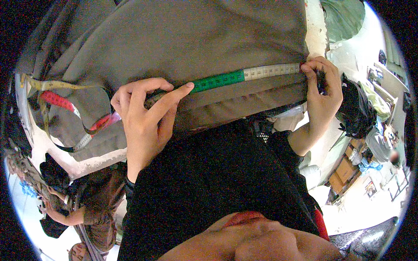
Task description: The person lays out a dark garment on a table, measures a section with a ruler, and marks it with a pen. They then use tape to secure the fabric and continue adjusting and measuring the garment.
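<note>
A soft tape measure [220,81] with green and white stretches runs nearly straight across a brown-grey cloth [209,39]. At its white end, by the cloth's right edge, my right hand [323,89] pinches the tape between thumb and fingers. My left hand [146,115] is closed over the tape's green part, with the index finger stretched along it; the thumb is mostly hidden. Left of that hand, the tape's slack lies in loose loops with red, yellow and white parts.
The cloth covers a table with a worn pale edge [317,30]. At the lower left a person in brown [98,200] works at other dark cloth. To the right are a black bag-like bundle [355,104] and cardboard boxes [342,172].
</note>
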### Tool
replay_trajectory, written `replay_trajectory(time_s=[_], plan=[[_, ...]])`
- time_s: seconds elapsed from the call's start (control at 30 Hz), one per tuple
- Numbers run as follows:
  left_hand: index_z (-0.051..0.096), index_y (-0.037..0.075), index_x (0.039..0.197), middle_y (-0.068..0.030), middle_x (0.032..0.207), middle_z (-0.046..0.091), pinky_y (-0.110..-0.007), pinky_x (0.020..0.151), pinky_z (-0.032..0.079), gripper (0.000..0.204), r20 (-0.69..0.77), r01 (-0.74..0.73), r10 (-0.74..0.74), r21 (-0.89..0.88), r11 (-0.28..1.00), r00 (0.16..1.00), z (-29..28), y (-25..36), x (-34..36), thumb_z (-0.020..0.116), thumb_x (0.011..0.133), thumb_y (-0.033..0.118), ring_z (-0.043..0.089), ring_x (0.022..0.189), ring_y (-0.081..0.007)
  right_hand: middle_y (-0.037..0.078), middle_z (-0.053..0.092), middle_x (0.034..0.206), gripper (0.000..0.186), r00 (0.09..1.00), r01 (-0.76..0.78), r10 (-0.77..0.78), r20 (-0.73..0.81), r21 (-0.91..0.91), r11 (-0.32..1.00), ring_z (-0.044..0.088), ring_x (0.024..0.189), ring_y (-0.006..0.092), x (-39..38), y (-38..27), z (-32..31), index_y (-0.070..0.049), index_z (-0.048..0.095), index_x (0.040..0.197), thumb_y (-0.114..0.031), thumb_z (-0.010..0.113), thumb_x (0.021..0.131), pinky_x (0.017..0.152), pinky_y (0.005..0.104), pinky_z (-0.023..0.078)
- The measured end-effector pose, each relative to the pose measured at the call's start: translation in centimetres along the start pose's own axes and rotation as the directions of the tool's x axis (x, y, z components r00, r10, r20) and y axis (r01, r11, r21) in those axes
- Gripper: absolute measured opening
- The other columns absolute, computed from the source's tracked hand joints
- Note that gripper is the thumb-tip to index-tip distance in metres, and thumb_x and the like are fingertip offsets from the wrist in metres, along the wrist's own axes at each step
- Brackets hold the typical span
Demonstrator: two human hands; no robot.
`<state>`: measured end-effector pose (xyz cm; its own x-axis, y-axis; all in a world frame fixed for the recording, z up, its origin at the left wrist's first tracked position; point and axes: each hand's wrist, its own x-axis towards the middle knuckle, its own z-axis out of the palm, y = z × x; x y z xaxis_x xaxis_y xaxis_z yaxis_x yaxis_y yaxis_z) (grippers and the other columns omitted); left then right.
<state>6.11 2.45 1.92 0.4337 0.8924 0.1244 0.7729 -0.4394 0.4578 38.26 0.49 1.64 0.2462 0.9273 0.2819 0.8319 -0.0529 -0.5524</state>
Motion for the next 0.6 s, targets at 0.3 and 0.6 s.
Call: replay_trajectory(time_s=[0.3,0.6], plan=[[0.075,0.031,0.104,0.0059,0.102,0.060,-0.040,0.088,0.034,0.038,0.006,-0.002,0.002,0.007,1.000,1.000,0.0,-0.1,0.0,0.069,0.075,0.007,0.051,0.096,-0.0212,0.008,0.069,0.092,0.019,0.997,-0.055,0.057,-0.057,0.035,0.998,0.066,0.087,0.0205,-0.1,0.6,0.5,-0.002,0.068,0.091,0.001,0.076,0.073,0.082,0.0300,0.050],[0.075,0.031,0.103,0.0059,0.102,0.060,-0.040,0.088,0.034,0.038,-0.001,-0.001,0.001,0.001,1.000,1.000,0.1,-0.1,-0.1,0.069,0.075,0.007,0.051,0.096,-0.0212,0.010,0.068,0.093,0.019,0.993,-0.080,0.079,-0.085,-0.009,0.997,0.066,0.088,0.0222,-0.3,1.3,0.8,-0.001,0.067,0.094,0.004,0.072,0.076,0.084,0.0321,0.050]])
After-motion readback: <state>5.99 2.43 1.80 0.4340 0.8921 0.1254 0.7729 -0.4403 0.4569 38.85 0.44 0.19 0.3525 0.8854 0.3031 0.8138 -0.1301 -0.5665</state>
